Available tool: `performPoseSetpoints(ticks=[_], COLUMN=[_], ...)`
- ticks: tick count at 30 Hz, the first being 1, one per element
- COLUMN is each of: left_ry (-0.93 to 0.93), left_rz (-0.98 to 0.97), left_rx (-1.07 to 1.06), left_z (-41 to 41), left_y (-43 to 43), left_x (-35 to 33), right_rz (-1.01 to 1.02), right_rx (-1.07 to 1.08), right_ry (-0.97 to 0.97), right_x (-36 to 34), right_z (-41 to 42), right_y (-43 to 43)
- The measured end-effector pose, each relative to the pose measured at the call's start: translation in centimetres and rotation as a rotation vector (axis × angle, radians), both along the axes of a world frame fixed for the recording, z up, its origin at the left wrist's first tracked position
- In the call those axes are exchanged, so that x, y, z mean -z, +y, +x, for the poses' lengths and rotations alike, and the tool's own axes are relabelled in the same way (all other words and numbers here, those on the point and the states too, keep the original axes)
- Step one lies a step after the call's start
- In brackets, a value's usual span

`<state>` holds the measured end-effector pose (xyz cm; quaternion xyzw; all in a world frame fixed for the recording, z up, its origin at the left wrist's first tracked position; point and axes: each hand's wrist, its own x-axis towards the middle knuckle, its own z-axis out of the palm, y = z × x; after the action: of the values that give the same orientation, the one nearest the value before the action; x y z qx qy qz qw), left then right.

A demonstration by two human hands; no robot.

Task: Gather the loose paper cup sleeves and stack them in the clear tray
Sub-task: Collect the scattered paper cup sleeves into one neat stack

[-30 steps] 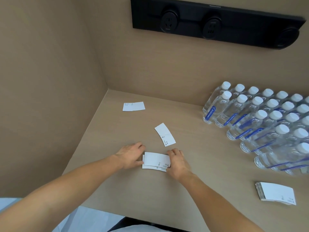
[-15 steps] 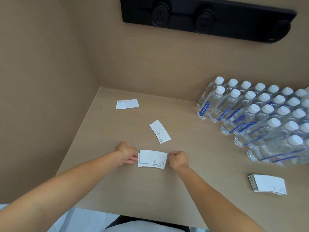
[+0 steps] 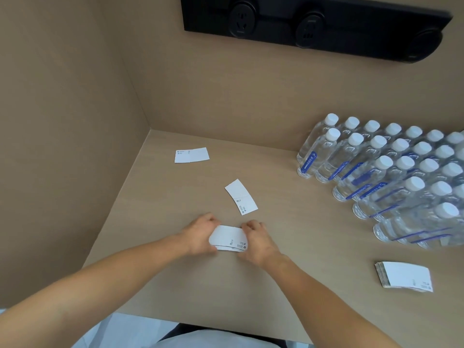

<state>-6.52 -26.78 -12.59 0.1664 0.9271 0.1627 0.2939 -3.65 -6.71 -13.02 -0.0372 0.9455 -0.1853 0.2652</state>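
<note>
Squaring small sleeve bundle [image 3: 229, 239] at lower centre; left hand [image 3: 199, 234] and right hand [image 3: 257, 241] both clamped on its ends. Two loose sleeves [image 3: 241, 197] [image 3: 192, 155] left on surface [image 3: 301, 234]. Larger stack [image 3: 404, 277] lower right. Clear tray not visible; nothing trayed.

On the tan table [image 3: 175, 285], the left hand [image 3: 199, 236] and right hand [image 3: 256, 241] pinch a small bundle of sleeves [image 3: 229, 238] between them, with one loose sleeve [image 3: 241, 197] at one o'clock, another sleeve [image 3: 191, 155] at eleven, and a stack [image 3: 404, 277] at four.
</note>
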Motion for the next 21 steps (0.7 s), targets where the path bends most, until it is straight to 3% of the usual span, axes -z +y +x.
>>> performPoseSetpoints(ticks=[9,12,15,21], left_ry=[0.027,0.020,0.003,0.039], left_rz=[-0.012,-0.002,-0.011,-0.018], left_rx=[0.028,-0.165,-0.358,-0.261], left_z=[0.3,0.3,0.5,1.4], left_y=[0.6,0.8,1.3,1.5], left_x=[-0.3,-0.4,-0.7,0.0], right_rz=[0.011,0.068,0.022,-0.021], right_rx=[0.058,0.042,0.233,0.360], right_ry=[-0.040,0.012,-0.002,0.029], right_x=[-0.1,0.1,0.2,0.4], right_z=[0.1,0.4,1.1,1.7], right_y=[-0.5,-0.5,-1.3,-2.4])
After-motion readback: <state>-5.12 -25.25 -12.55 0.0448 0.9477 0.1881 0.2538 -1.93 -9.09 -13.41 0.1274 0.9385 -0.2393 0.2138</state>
